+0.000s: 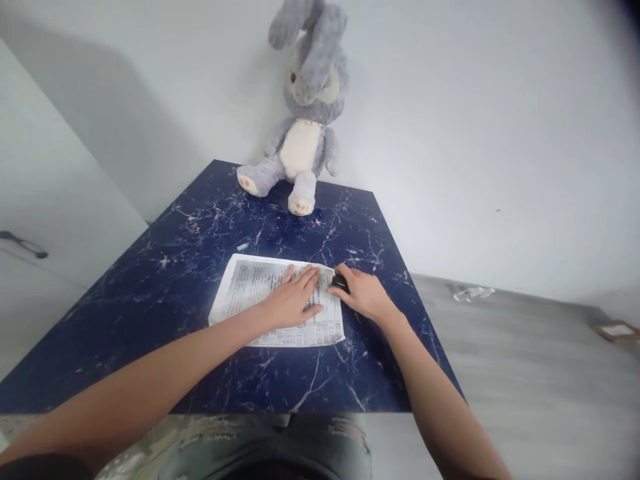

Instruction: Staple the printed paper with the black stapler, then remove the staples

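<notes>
A printed sheet of paper [250, 287] lies flat on the dark blue marbled table [175, 280]. My left hand [293, 298] rests palm down on the sheet's right half, fingers stretched out flat. My right hand [363, 293] sits at the sheet's right edge, fingers curled round a small black object [340, 283] that touches the paper. What the black object is stays unclear.
A grey plush rabbit [305, 127] sits at the table's far edge, leaning on the white wall. A white cabinet with a dark handle [23, 245] stands to the left. Grey floor lies to the right, with a small clear item [473, 292] and a cardboard piece [617, 330].
</notes>
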### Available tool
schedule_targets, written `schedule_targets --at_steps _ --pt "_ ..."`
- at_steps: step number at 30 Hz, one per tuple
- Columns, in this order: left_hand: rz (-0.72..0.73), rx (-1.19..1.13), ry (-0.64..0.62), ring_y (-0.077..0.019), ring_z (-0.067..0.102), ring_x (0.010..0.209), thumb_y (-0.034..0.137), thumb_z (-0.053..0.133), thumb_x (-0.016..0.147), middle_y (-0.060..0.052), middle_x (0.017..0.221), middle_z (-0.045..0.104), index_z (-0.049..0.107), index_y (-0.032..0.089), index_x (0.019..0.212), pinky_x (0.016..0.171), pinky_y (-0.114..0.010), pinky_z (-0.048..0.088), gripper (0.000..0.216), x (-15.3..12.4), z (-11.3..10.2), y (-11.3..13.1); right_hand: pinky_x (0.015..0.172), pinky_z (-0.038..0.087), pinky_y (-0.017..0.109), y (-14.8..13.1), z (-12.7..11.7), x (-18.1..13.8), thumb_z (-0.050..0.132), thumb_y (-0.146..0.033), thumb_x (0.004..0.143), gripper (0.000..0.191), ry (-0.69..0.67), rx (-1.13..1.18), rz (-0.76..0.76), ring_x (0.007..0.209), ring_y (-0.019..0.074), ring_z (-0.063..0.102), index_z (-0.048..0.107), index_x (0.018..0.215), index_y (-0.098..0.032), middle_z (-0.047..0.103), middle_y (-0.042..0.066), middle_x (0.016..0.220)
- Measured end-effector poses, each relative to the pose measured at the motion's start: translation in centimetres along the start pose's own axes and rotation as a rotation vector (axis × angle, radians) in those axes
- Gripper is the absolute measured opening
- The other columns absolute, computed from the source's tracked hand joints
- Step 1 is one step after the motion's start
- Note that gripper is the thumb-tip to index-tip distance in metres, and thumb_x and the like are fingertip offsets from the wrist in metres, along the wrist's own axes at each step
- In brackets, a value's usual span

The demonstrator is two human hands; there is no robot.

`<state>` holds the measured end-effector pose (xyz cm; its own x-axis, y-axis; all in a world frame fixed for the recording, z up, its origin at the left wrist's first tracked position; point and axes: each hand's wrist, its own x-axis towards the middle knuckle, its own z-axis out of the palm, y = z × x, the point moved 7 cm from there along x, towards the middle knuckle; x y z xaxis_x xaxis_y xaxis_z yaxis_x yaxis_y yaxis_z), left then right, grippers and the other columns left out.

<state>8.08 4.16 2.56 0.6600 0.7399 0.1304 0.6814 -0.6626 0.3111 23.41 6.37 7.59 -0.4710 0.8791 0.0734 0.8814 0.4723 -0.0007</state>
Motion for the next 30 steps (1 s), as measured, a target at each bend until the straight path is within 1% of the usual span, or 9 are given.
schedule_targets --at_steps 7,9,11,14,16,19,23,28,30 --pt "-0.028 -0.027 -0.025 -0.0349 0.012 0.163 0.057 0.041 0.105 -0.019 0.174 0.022 0.033 0.011 0.164 0.131 -0.058 0.005 0.075 0.0 0.1 -0.7 0.067 0.044 0.031 5.8 0.2 -0.2 0.053 -0.058 0.102 0.042 0.052 0.028 0.243 0.081 0.0271 0.071 0.063 0.116 -0.020 0.075 0.011 0.096" --pt "-0.019 -0.040 -0.034 -0.0347 0.011 0.163 0.057 0.041 0.105 -0.019 0.174 0.021 0.032 0.011 0.165 0.132 -0.058 0.004 0.076 0.0 0.2 -0.8 0.073 0.049 0.034 7.2 0.3 -0.3 0.053 -0.064 0.100 0.048 0.089 0.207 0.255 0.086 0.0276 0.071 0.066 0.115 -0.021 0.076 0.011 0.100" --pt "-0.006 -0.056 -0.041 -0.0341 0.011 0.163 0.057 0.040 0.105 -0.018 0.174 0.020 0.031 0.012 0.165 0.132 -0.058 0.003 0.076 0.0 0.3 -0.9 0.080 0.051 0.036 8.6 0.5 -0.3 0.038 -0.070 0.103 0.059 0.158 0.509 0.276 0.091 0.0268 0.071 0.070 0.111 -0.021 0.076 0.010 0.101" --pt "0.011 -0.084 -0.032 -0.0329 0.013 0.163 0.057 0.042 0.105 -0.017 0.174 0.022 0.032 0.014 0.165 0.132 -0.056 0.001 0.075 0.3 0.4 -0.7 0.078 0.053 0.036 11.2 1.6 -0.6 0.012 -0.074 0.103 0.083 0.255 0.874 0.457 0.085 0.0257 0.070 0.075 0.093 -0.020 0.076 0.009 0.089" --pt "0.010 -0.113 -0.020 -0.0329 0.014 0.163 0.057 0.044 0.105 -0.018 0.173 0.024 0.035 0.013 0.164 0.132 -0.056 0.001 0.074 0.7 0.3 -0.6 0.077 0.052 0.037 12.0 2.6 -0.7 0.013 -0.077 0.101 0.086 0.251 0.960 0.532 0.080 0.0258 0.068 0.076 0.086 -0.020 0.075 0.008 0.084" --pt "0.009 -0.223 0.008 -0.0318 0.017 0.163 0.054 0.045 0.105 -0.017 0.172 0.029 0.043 0.014 0.159 0.133 -0.056 0.002 0.067 1.2 -0.3 -0.6 0.085 0.051 0.038 11.4 2.8 -0.4 0.021 -0.075 0.103 0.080 0.254 0.951 0.457 0.085 0.0261 0.067 0.078 0.091 -0.020 0.076 0.007 0.089" --pt "-0.131 -0.551 0.155 -0.0269 0.038 0.155 0.044 0.044 0.107 -0.011 0.165 0.045 0.060 0.021 0.144 0.130 -0.049 0.024 0.047 1.4 -2.0 -2.7 0.090 0.049 0.038 10.6 1.4 -0.6 0.024 -0.063 0.107 0.068 0.324 0.840 0.327 0.090 0.0253 0.066 0.075 0.094 -0.019 0.075 0.007 0.094" --pt "-0.286 -1.004 0.320 -0.0250 0.053 0.143 0.035 0.051 0.103 -0.007 0.149 0.063 0.067 0.027 0.135 0.125 -0.048 0.034 0.036 1.1 -2.4 -5.6 0.082 0.050 0.036 9.0 1.0 -0.6 0.066 -0.043 0.092 0.027 0.012 0.643 0.019 0.086 0.0243 0.064 0.066 0.105 -0.019 0.072 0.006 0.097" --pt "-0.289 -1.153 0.341 -0.0263 0.056 0.140 0.036 0.055 0.102 -0.009 0.146 0.065 0.068 0.026 0.132 0.125 -0.049 0.035 0.035 1.2 -2.0 -6.0 0.082 0.051 0.037 8.7 0.4 -0.7 0.069 -0.030 0.085 0.023 0.027 0.593 -0.009 0.085 0.0240 0.065 0.064 0.105 -0.018 0.071 0.006 0.097"
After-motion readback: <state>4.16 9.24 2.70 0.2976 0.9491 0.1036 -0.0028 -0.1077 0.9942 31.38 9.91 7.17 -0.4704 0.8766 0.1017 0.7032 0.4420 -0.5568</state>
